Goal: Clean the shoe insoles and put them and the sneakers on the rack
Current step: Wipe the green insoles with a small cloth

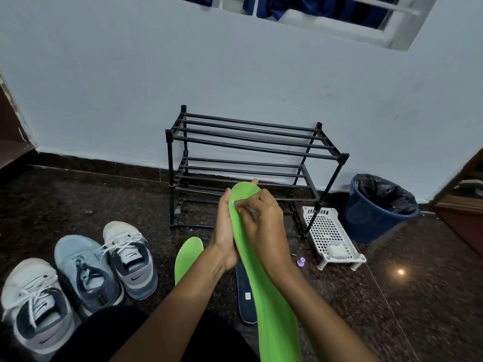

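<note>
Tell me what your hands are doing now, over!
Left hand holds green insole. Right hand pinches small tool against it, blurred. Sneakers on floor, not yet on rack. Nothing in the way.

Views: I have one feed, the wide-angle head camera.
Position: it rides on the person's head, above their lap and the dark floor.
Facing: forward and down toward 12 o'clock, where the rack stands against the wall.
Nearness: close under the lens, from centre to 6 o'clock, the left hand grips the green insole and the right hand pinches a small blue-tipped tool against it. The rack sits farther off.
Edges: sneakers at 8 o'clock, bin at 3 o'clock, window at 1 o'clock.
Lens: I see straight lines bow near the borders.
</note>
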Motion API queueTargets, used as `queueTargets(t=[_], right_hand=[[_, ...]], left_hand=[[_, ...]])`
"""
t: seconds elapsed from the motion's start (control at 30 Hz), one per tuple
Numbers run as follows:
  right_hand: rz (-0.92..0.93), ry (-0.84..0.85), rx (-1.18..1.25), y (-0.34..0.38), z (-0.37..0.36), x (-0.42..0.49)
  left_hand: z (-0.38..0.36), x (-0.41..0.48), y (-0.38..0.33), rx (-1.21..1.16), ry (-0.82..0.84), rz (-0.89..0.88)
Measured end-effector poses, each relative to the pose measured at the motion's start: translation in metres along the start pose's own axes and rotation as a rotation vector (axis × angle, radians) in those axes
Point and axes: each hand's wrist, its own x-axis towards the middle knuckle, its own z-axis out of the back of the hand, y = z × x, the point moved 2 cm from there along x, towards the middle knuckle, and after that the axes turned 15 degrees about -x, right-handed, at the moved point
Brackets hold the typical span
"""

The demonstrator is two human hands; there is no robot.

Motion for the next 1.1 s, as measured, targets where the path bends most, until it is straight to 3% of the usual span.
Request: queueTargets(t=[0.4, 0.77, 1.1], right_hand=[[-0.045, -0.01, 0.018, -0.004, 0.004, -0.004], [0.04, 0.112, 0.069, -0.001, 0.004, -0.032], [-0.013, -0.052, -0.193, -0.005, -0.005, 0.001]], left_hand=[[-0.004, -0.002, -0.001, 0.074, -0.018, -0.026], [-0.001, -0.002, -0.008, 0.05, 0.011, -0.022], [-0.001, -0.002, -0.004, 0.129, -0.045, -0.051]])
